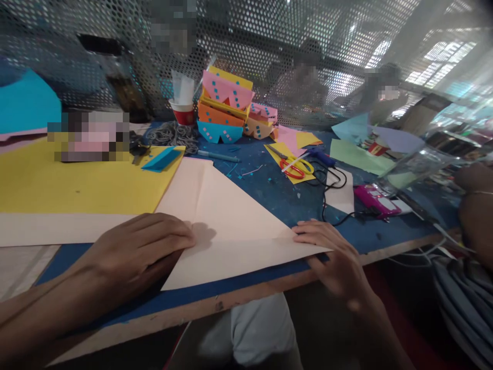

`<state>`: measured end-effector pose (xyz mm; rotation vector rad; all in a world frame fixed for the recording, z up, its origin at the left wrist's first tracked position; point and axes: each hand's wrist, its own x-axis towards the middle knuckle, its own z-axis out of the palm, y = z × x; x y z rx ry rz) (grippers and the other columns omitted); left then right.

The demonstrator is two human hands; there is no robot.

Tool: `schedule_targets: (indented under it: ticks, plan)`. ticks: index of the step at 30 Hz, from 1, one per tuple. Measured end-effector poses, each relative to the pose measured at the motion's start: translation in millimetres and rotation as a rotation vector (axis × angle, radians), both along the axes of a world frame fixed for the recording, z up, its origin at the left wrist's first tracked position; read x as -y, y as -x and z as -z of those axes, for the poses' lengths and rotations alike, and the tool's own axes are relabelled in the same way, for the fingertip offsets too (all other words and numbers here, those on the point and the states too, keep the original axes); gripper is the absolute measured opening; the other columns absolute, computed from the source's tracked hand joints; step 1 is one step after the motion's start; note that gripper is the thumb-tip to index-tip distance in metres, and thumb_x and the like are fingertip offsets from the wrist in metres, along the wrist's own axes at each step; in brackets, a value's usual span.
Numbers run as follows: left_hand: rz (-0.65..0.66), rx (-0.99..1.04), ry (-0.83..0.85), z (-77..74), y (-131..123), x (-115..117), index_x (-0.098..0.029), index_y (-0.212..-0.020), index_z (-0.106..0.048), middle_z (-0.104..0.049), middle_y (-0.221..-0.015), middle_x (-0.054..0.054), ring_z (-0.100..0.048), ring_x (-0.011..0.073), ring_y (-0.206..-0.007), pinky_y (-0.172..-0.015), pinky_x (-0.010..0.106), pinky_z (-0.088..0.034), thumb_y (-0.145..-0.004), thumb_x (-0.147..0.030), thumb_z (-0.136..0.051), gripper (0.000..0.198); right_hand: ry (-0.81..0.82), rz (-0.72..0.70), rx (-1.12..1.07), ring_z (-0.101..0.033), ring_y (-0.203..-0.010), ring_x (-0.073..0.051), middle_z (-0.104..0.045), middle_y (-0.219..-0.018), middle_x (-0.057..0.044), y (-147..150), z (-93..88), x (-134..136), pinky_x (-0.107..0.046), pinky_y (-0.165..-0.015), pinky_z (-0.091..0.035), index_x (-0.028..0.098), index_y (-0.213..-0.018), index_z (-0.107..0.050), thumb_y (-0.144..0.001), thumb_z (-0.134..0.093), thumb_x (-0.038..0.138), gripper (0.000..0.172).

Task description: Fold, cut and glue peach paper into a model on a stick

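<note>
A large pale cream sheet of paper [231, 205] lies on the blue table top with creases across it, and its lower flap [231, 262] reaches toward the front edge. My left hand [142, 246] is closed at the left side of this sheet, fingers together and the thumb mostly hidden below them. At the right-hand corner, my right hand [331, 252] pinches the paper, fingers on top and thumb underneath. Yellow paper [96, 190] lies beyond my left hand, with a small folded blue paper piece [162, 160] on it.
Decorated paper pieces [225, 108] stand stacked at the back beside a red-and-white cup [182, 110] and grey cord [173, 134]. Scissors [296, 167], a blue glue gun [322, 156] with black cable, and a magenta device [377, 201] lie rightward. Another person's arm [477, 216] is far right.
</note>
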<state>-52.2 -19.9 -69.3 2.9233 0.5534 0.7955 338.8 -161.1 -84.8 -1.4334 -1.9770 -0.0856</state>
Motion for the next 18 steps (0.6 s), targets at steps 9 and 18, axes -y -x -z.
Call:
schedule_targets:
  ticks: [9, 18]
  plan:
    - [0.032, 0.048, -0.015, 1.6, -7.7, 5.2, -0.024, -0.118, -0.075, -0.078, -0.114, 0.002, -0.068, 0.0175, -0.110, -0.100, 0.032, -0.052, -0.106, -0.016, -0.057, 0.022, -0.041, -0.132, -0.051, -0.074, -0.121, -0.027, -0.080, -0.123, -0.009, -8.7, -6.5, 2.8, -0.046, -0.110, -0.056, 0.023, -0.123, -0.072, -0.101, -0.058, 0.016, 0.028]
    - [0.027, 0.074, 0.033, -1.7, -10.5, 7.4, -0.027, -0.118, -0.072, -0.077, -0.114, 0.003, -0.068, 0.0179, -0.109, -0.098, 0.031, -0.052, -0.110, -0.025, -0.047, 0.026, 0.024, -0.103, -0.042, -0.071, -0.123, -0.027, -0.078, -0.125, -0.008, -8.6, -6.5, 2.5, -0.045, -0.112, -0.052, 0.024, -0.124, -0.072, -0.095, -0.061, 0.007, 0.035]
